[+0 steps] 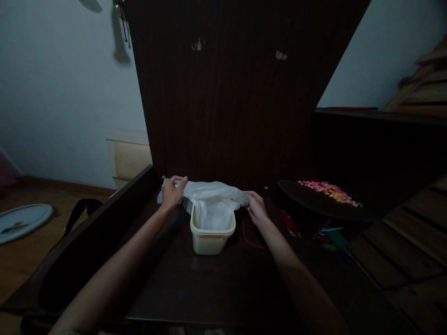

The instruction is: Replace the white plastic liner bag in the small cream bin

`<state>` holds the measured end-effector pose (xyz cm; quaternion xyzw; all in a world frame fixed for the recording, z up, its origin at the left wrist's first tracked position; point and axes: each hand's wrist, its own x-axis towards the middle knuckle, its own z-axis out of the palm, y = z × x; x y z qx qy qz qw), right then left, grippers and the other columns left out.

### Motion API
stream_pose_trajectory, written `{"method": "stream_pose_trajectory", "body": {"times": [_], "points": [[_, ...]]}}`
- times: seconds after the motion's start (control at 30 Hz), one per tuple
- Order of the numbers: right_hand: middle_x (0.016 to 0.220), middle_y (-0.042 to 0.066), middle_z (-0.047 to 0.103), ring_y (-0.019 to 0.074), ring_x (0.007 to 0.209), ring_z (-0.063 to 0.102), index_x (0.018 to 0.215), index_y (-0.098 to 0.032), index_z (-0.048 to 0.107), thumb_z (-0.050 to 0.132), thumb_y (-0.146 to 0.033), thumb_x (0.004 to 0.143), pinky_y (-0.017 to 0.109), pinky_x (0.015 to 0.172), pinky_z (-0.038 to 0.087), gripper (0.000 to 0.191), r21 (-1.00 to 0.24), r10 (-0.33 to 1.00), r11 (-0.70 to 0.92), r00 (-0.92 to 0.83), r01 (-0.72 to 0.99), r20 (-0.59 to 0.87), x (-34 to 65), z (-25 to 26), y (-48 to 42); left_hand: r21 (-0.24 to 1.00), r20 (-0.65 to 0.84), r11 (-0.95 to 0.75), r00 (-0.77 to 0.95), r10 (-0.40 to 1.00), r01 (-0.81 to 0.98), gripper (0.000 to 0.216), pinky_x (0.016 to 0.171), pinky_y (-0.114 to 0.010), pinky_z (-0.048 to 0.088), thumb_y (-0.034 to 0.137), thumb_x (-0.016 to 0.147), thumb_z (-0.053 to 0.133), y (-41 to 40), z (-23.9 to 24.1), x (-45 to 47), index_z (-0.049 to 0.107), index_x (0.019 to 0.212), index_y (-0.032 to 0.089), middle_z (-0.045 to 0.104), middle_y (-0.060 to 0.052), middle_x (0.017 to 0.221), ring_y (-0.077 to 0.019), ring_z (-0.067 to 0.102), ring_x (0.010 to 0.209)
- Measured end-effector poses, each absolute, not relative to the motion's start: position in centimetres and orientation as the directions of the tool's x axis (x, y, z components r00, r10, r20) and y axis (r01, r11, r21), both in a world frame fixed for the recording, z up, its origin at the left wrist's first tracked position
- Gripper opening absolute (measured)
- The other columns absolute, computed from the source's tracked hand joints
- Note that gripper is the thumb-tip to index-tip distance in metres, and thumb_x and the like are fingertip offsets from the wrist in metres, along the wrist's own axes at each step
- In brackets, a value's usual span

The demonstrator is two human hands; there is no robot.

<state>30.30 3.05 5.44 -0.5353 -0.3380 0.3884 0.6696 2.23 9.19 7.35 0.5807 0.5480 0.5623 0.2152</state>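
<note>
A white plastic bag (pixel 213 195) is stretched across the top of a small cream plastic bin (pixel 211 239), with part of it hanging down inside. My left hand (pixel 172 192) grips the bag's left end, fingers closed over it. My right hand (pixel 256 207) pinches the bag's right end. The bin stands upright on a dark wooden surface (pixel 195 284), in front of a tall dark wooden panel (pixel 237 93).
A dark tray (pixel 314 202) holding several small pink, yellow and orange pieces (pixel 328 190) sits to the right. Coloured scraps (pixel 328 239) lie below it. A black strap (pixel 80 209) and a round white lid (pixel 24 221) lie on the floor at left.
</note>
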Motion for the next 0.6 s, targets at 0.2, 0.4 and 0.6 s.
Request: {"method": "stream_pose_trajectory", "body": {"times": [0.2,0.4,0.6], "points": [[0.062,0.001,0.066,0.0208,0.063,0.060,0.068,-0.022,0.064,0.070,-0.035,0.054,0.028,0.055,0.044,0.019,-0.993,0.902,0.007,0.429,-0.115,-0.043,30.4,3.7,3.0,0.854,0.234,-0.163,-0.084,0.969,0.495,0.022,0.063,-0.031,0.048,0.039,0.074,0.069,9.4,4.7,2.7,0.069,0.071,0.018,0.071,-0.005,0.066,-0.0236,0.066,0.066],[0.091,0.003,0.072,0.0228,0.089,0.063,0.082,-0.024,0.068,0.069,-0.046,0.061,0.031,0.074,0.048,0.031,-0.991,0.870,0.134,0.483,-0.031,0.102,31.9,5.4,0.7,0.820,0.221,-0.142,-0.078,0.972,0.555,0.034,0.051,-0.029,0.044,0.050,0.088,0.052,7.9,5.2,0.9,0.065,0.084,0.018,0.065,-0.004,0.057,-0.0210,0.061,0.048],[0.056,0.000,0.059,0.0152,0.056,0.054,0.054,-0.021,0.061,0.069,-0.054,0.076,0.027,0.059,0.044,0.041,-0.960,0.941,0.231,0.216,0.158,0.262,31.5,8.0,-3.8,0.743,0.407,-0.271,-0.091,0.909,0.612,0.042,0.057,-0.029,0.041,0.058,0.088,0.049,4.2,8.2,-0.7,0.054,0.065,0.023,0.061,-0.003,0.061,-0.0221,0.060,0.062]]}}
